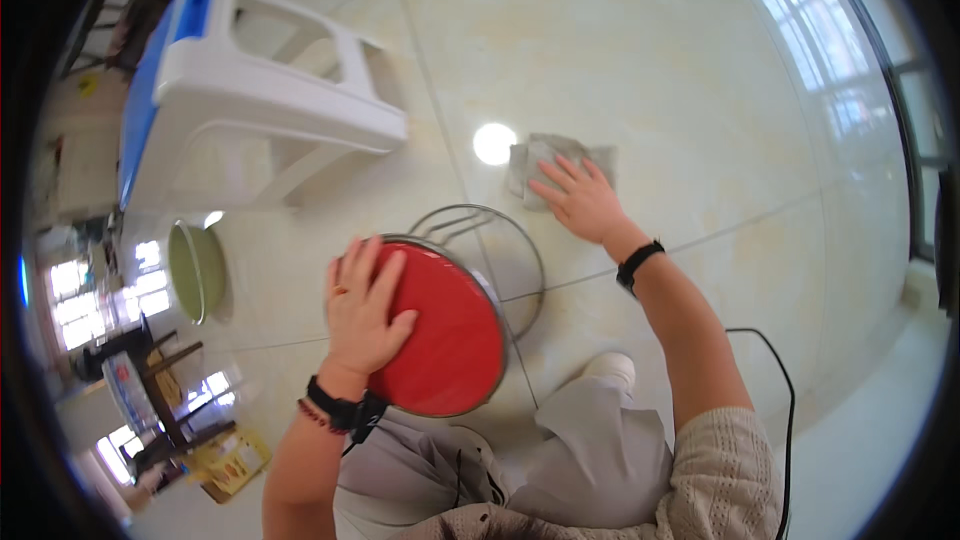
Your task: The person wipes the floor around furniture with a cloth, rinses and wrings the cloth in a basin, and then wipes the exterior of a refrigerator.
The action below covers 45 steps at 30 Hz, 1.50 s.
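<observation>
My left hand (367, 307) rests with spread fingers on the round red seat (450, 330) of a metal-framed stool. The stool's ring-shaped metal base (541, 277) shows on the floor past the seat's far edge. Out ahead and to the right, my right hand (581, 199) lies flat, fingers spread, on a greyish cloth (559, 146) on the tiled floor. The palm covers part of the cloth. A black band is on each wrist.
A white plastic stool with a blue top (277, 97) lies on its side at upper left. Beyond the red seat, a green bucket (199, 274) stands left. A yellow box (229, 461) sits at lower left. A black cable (784, 382) hangs by my right arm. Glossy tiles (675, 90) reflect windows.
</observation>
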Motion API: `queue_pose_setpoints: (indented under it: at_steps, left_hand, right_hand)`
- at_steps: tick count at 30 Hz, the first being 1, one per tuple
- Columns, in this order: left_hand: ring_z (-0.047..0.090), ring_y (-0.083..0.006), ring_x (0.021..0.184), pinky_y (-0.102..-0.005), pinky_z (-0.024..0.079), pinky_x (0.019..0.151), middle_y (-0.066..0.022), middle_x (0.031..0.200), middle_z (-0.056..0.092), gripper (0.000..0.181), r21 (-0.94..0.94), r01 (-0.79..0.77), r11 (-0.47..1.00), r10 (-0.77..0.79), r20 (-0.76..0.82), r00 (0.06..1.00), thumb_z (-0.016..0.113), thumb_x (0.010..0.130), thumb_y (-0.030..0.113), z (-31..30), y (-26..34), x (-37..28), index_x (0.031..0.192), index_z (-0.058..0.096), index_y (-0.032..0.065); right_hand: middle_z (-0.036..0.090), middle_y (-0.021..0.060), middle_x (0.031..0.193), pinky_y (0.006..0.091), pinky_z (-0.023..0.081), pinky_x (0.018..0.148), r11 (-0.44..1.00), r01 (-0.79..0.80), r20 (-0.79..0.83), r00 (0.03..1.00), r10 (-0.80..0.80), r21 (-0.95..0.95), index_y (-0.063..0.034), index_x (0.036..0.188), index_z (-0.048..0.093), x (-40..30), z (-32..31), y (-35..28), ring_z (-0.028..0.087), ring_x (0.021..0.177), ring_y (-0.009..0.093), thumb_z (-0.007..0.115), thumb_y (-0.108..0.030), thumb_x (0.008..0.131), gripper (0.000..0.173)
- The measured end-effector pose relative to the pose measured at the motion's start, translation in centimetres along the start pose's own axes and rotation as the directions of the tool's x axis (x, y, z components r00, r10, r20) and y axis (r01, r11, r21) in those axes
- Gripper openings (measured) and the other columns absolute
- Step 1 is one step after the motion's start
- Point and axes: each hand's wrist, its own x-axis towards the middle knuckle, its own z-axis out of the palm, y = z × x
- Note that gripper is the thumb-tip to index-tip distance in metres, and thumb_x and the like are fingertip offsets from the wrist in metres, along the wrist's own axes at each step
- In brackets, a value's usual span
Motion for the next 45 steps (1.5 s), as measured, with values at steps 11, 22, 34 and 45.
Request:
queue_pose_setpoints:
  at_steps: [11,22,34,45]
  left_hand:
    - [0.028,-0.0408,0.14,-0.0541,0.016,0.114,-0.0204,0.151,0.033,0.062,0.005,-0.094,0.996,0.094,0.008,0.996,0.044,0.093,0.045,0.7,-0.9,0.0,0.141,0.043,0.0059]
    - [0.03,-0.039,0.14,-0.0539,0.017,0.114,-0.0181,0.151,0.034,0.062,-0.009,-0.101,0.995,0.101,-0.035,0.994,0.048,0.09,0.043,0.6,-0.2,0.5,0.14,0.045,0.0079]
    - [0.029,-0.0367,0.141,-0.0529,0.016,0.115,-0.0162,0.152,0.034,0.065,-0.022,-0.099,0.995,0.098,-0.039,0.994,0.055,0.081,0.03,0.7,-0.7,-0.2,0.142,0.044,0.0092]
    - [0.029,-0.0339,0.142,-0.0507,0.018,0.115,-0.0135,0.152,0.033,0.067,0.001,-0.092,0.996,0.092,-0.048,0.995,0.055,0.079,0.022,0.3,-0.6,0.2,0.143,0.043,0.0097]
  right_hand:
    - [0.047,0.0243,0.14,0.0461,0.034,0.11,0.098,-0.779,-0.384,0.409,0.828,-0.619,0.0036,0.115,0.059,-48.6,-3.8,17.0,0.045,0.129,0.037,0.05,-0.016,0.091,0.032]
    - [0.045,0.0142,0.145,0.0483,0.032,0.11,0.167,-0.938,-0.662,0.333,0.672,-0.302,-0.0091,0.142,0.044,-29.1,1.9,11.0,0.041,0.133,0.033,0.039,-0.027,0.102,0.044]
    - [0.043,0.0038,0.149,0.0491,0.03,0.11,0.997,-0.049,0.209,0.977,0.035,0.063,-0.023,0.136,0.053,-18.8,0.5,-7.4,0.039,0.137,0.026,0.059,-0.019,0.086,0.05]
    - [0.044,0.0111,0.146,0.0625,0.027,0.105,0.832,-0.554,0.002,0.832,0.554,-0.034,-0.0229,0.129,0.059,-24.8,1.1,-2.4,0.036,0.138,0.037,0.059,-0.013,0.083,0.047]
